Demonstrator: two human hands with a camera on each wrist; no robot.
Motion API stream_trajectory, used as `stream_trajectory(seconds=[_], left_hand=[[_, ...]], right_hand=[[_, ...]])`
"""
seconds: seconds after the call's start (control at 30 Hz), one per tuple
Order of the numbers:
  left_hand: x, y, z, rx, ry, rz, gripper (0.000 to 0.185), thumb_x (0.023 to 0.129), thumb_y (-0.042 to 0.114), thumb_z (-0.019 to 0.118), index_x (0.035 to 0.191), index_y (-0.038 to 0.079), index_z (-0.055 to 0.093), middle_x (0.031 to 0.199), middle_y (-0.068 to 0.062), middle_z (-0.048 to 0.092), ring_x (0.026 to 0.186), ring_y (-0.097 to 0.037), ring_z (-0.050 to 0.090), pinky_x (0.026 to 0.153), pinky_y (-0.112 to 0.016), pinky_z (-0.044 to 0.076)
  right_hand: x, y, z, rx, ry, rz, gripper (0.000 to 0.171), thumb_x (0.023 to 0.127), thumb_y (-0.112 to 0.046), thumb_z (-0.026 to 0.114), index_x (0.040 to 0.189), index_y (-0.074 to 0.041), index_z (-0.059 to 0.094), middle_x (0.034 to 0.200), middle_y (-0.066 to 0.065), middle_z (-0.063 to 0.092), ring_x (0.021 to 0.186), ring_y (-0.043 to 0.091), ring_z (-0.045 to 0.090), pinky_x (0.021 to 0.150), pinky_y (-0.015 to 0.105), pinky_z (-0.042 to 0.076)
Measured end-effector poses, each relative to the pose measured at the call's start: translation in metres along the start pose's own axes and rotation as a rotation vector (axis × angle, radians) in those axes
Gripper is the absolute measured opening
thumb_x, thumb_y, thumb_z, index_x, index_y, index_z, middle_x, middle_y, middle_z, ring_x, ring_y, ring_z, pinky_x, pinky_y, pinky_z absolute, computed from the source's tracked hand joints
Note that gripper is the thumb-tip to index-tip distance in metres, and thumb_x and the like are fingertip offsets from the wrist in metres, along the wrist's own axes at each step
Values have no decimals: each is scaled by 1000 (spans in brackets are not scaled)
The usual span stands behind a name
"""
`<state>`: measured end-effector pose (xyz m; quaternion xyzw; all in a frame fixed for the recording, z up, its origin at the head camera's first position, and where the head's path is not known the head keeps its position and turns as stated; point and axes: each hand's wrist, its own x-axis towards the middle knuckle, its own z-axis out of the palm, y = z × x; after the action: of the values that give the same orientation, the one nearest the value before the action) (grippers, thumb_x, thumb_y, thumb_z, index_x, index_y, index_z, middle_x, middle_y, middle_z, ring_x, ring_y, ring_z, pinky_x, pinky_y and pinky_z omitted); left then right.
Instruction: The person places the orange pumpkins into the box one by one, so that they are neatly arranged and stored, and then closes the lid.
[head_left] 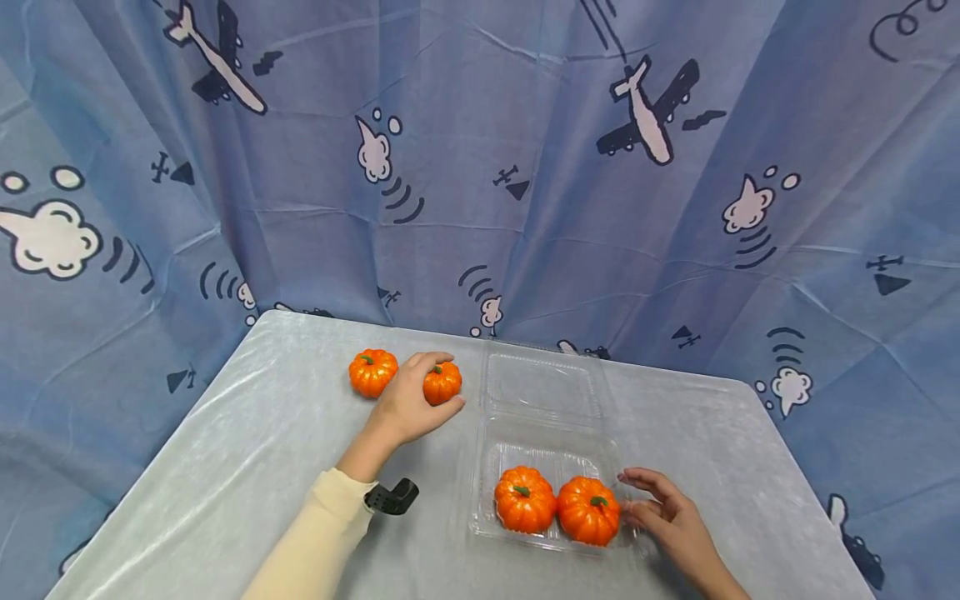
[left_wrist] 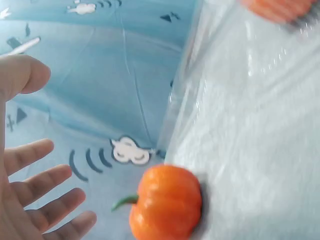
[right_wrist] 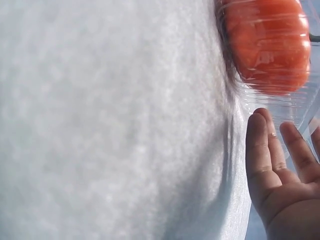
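Note:
My left hand [head_left: 412, 404] is over the table with its thumb and fingers spread on either side of a small orange pumpkin [head_left: 442, 382]. The left wrist view shows those fingers [left_wrist: 44, 182] apart, not closed on the green-stemmed pumpkin [left_wrist: 167, 202]. Just left of the hand sits another small pumpkin [head_left: 372, 372]. Two pumpkins, a left one [head_left: 525, 500] and a right one [head_left: 589, 512], lie side by side in a clear plastic clamshell box [head_left: 517, 433]. My right hand [head_left: 675, 521] is at the box's right wall, its extended fingertips [right_wrist: 257, 125] right by the ribbed plastic.
The box's clear lid [head_left: 543, 383] lies folded back toward the far edge. A pale cloth covers the table [head_left: 240, 467]. Behind the table hangs a blue curtain [head_left: 450, 167] printed with planes and clouds. A black band [head_left: 392, 497] is on my left wrist.

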<state>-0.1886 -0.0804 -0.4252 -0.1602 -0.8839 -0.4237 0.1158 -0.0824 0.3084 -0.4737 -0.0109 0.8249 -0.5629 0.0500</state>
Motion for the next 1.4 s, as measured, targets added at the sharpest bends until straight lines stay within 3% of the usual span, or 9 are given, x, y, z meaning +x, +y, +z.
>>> stream_trajectory(seconds=[0.3, 0.8, 1.4], left_hand=[[9, -18, 1, 49, -15, -81, 59, 77, 41, 72, 129, 20, 56, 131, -7, 57, 122, -28, 54, 102, -47, 45], [29, -42, 19, 11, -26, -189, 60, 75, 36, 72, 129, 16, 56, 133, -8, 56, 122, -28, 53, 105, -44, 42], [34, -53, 28, 33, -31, -196, 45, 73, 27, 73, 114, 12, 64, 116, -10, 60, 109, -27, 56, 98, -40, 45]], right_hand=[[0, 4, -2, 11, -20, -35, 43, 95, -4, 56, 133, 9, 42, 113, -17, 61, 86, 9, 69, 72, 27, 58], [1, 4, -3, -1, -18, -28, 43, 94, -6, 57, 132, 7, 43, 113, -18, 61, 84, 10, 69, 71, 27, 58], [1, 6, -3, 5, -26, -36, 43, 94, -7, 57, 132, 7, 43, 112, -20, 61, 85, 10, 69, 70, 28, 59]])
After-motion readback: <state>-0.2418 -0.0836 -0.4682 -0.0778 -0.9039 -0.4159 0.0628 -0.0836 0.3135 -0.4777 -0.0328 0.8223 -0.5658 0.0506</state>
